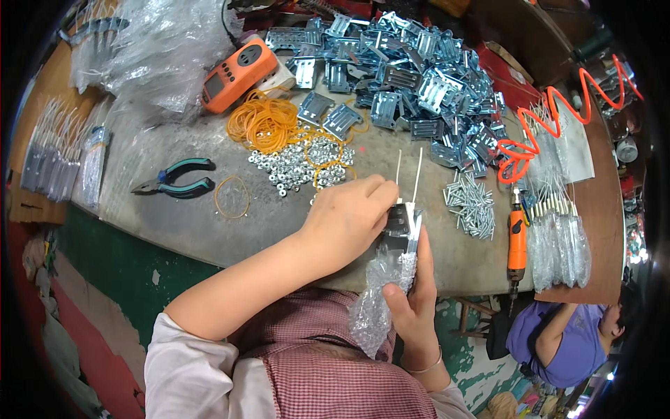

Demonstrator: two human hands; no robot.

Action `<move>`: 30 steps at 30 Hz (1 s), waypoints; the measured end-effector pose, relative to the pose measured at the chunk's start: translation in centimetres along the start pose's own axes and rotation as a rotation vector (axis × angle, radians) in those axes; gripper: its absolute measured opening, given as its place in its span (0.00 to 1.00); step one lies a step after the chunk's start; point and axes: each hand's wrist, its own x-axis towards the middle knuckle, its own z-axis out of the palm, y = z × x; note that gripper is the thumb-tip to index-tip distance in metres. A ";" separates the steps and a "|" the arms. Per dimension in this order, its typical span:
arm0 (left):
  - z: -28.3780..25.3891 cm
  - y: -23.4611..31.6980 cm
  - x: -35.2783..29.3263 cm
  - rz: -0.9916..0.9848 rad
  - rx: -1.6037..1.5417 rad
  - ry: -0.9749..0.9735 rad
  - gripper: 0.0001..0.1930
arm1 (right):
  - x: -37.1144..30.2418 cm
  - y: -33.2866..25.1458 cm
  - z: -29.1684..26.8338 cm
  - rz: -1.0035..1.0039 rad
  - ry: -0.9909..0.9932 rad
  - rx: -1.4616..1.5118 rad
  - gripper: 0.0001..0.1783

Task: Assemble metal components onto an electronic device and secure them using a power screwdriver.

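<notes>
Just above my lap, at the table's front edge, my right hand (pixel 413 307) grips a flat metal part (pixel 396 241) with two white wires (pixel 417 174) standing up from its top. Bubble wrap (pixel 370 304) covers the part's lower end and hangs loosely over my right thumb. My left hand (pixel 352 216) is closed at the part's upper end, beside the base of the wires. What its fingertips pinch is hidden behind the curled fingers.
Metal brackets (pixel 426 77) are heaped at the back. Nuts (pixel 296 164), rubber bands (pixel 262 122), screws (pixel 469 206) and pliers (pixel 178 181) lie about. An orange power screwdriver (pixel 516 241) with a coiled cord (pixel 551 112) is at right, by bubble-wrapped parts (pixel 562 248). Another person (pixel 565 342) sits beyond.
</notes>
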 end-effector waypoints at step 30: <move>-0.3 3.2 -6.5 -0.185 -0.187 -0.068 0.25 | -0.5 -1.7 -0.2 -0.076 -0.124 -0.262 0.44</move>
